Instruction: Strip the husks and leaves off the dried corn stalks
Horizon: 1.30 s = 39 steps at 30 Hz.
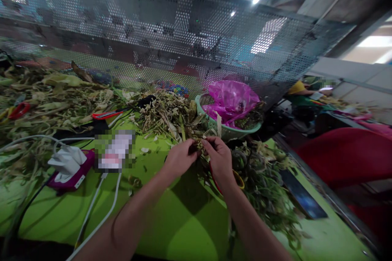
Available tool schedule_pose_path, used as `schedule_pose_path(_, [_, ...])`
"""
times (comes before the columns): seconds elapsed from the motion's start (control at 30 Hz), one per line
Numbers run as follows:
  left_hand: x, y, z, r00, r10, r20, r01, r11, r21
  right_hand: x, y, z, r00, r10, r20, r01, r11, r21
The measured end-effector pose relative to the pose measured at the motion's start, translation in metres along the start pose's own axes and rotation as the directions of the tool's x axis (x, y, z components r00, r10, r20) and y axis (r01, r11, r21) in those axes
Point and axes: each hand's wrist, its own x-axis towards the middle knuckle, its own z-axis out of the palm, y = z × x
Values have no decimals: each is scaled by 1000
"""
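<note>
Left hand (181, 158): fingers closed in a pinch on a small dried yellow-green plant piece (199, 144).
Right hand (219, 156): fingers pinched on same piece.
Plant piece: between both hands, over lime-green tabletop (190, 234), near pale green plastic basket (237, 132).
Basket: holds crumpled magenta plastic bag (234, 102).

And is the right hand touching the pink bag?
Apart: in the head view, the rim of the green basket shows between the right hand and the pink bag.
</note>
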Motion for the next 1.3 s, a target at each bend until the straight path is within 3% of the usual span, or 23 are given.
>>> schedule_pose_path(0.1, [-3,0,2,1000,8,-16,-7,998,58,-1,-1,1,1000,23,7,-23,999,35])
schedule_pose_path(0.27, [-2,-1,1,999,-6,-32,6,1000,-6,-1,-3,4,996,87,23,-89,988,129])
schedule_pose_path(0.43, [2,-3,-3,999,-36,-17,37,997,62,0,0,3,994,75,74,-82,992,95])
schedule_pose_path(0.63, [6,-8,-2,996,-70,47,81,958,-275,2,0,1,995,83,47,-91,978,187])
schedule_pose_path(0.83, [9,-13,-3,996,-79,39,88,943,-320,2,-6,0,991,123,44,-130,965,228])
schedule_pose_path(1.07, [10,-8,-11,983,-99,156,158,887,-434,4,-6,-1,962,229,145,-266,903,337])
schedule_pose_path(1.3, [9,-5,-13,982,-102,156,165,867,-470,6,-5,-2,977,206,48,-210,917,338])
